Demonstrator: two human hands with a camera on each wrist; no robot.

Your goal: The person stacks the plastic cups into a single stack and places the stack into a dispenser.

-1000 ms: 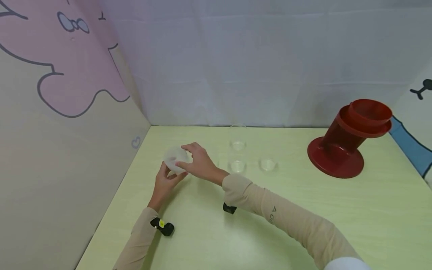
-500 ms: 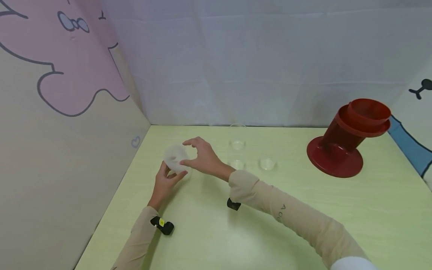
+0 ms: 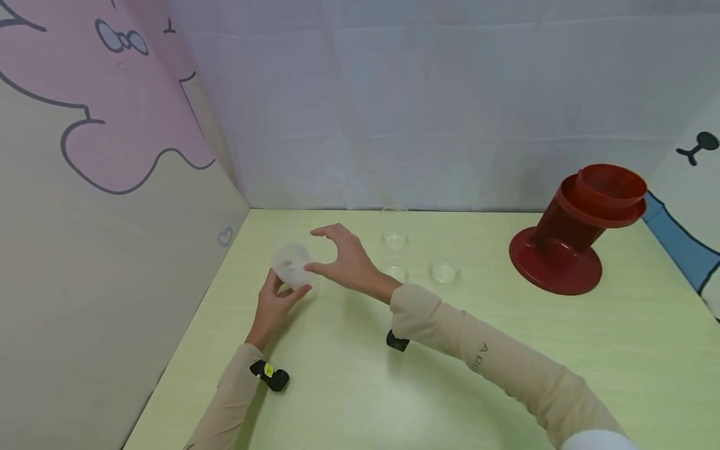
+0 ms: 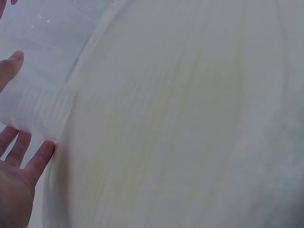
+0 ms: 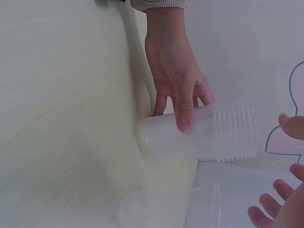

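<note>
A stack of nested clear plastic cups (image 3: 291, 264) stands upright at the table's left side, its ribbed rims upward. My left hand (image 3: 275, 306) grips the stack low on its body, thumb across the near side in the right wrist view. In the left wrist view the cup stack (image 4: 42, 104) fills the upper left corner. Just right of the rims my right hand (image 3: 350, 259) is held up, thumb and fingers spread apart with nothing between them. The right wrist view shows those right-hand fingers (image 5: 270, 204) apart from the ribbed rims.
Clear cups stand behind and right of my right hand: a back cup (image 3: 395, 240), a nearer cup (image 3: 396, 274) partly hidden by the wrist, and a right cup (image 3: 444, 272). A red tilted cylinder on a round base (image 3: 557, 262) stands far right. Walls border the table's back and left.
My right hand has drawn off the cup stack's rims to the right and slightly up, its fingers opening wider. My left hand has stayed on the stack.
</note>
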